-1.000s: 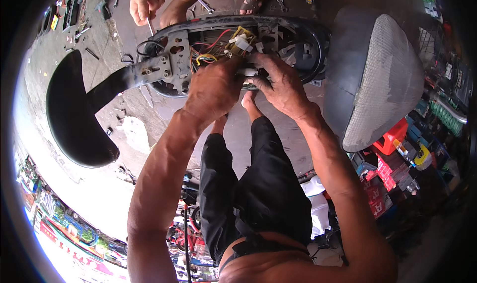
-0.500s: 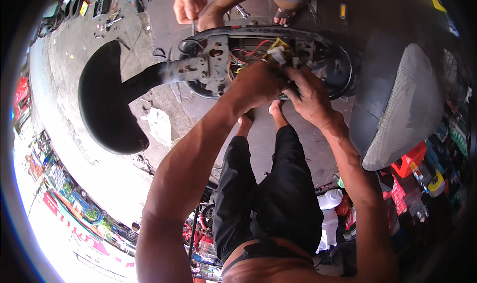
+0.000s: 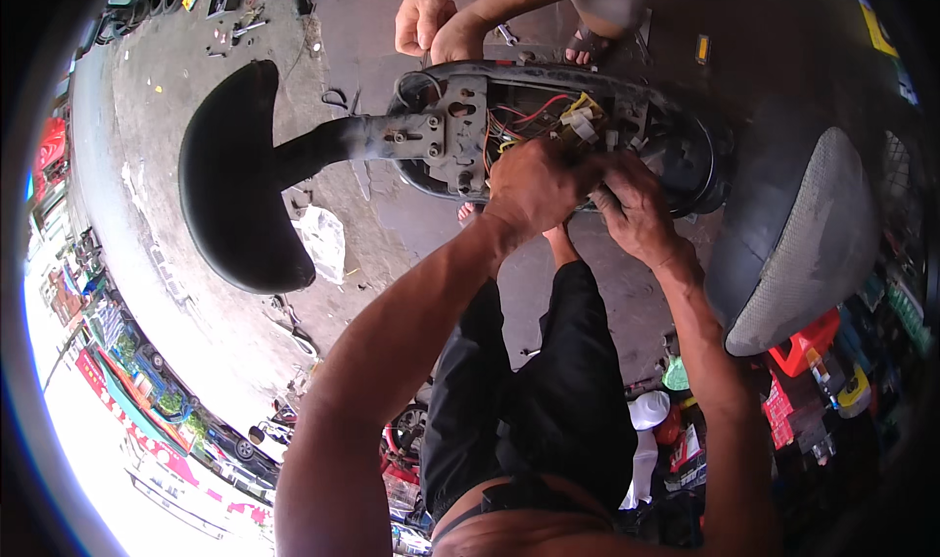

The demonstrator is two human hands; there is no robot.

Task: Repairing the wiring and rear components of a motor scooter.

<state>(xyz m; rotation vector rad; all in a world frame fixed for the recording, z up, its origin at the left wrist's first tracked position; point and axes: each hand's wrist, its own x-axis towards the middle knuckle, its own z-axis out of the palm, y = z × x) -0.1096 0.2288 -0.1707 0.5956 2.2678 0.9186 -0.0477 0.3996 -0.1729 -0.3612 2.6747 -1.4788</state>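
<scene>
An electric scooter's open frame [image 3: 467,107] lies across in front of me, its inside full of red, yellow and dark wires [image 3: 529,116] and white connectors [image 3: 582,124]. My left hand [image 3: 540,180] is closed at the near edge of that opening, knuckles up. Beside it is my right hand [image 3: 634,203], its fingers bent inward and closed, with the tips meeting the left hand's. Whatever they pinch is hidden behind the fingers. A black padded backrest [image 3: 233,180] sticks out on the left, bolted to the frame's metal plate.
Across the frame, another person's hands [image 3: 441,28] work at its far edge. A grey and black seat [image 3: 808,244] stands to the right. Wrenches [image 3: 250,29] and a clear plastic bag [image 3: 323,241] lie on the floor. Bottles and boxes crowd the lower right.
The whole view has shifted, so the scooter and seat sit farther right and slightly lower. My hands remain together at the wires, with the left one turned a little. The other person's hands stay at the far edge.
</scene>
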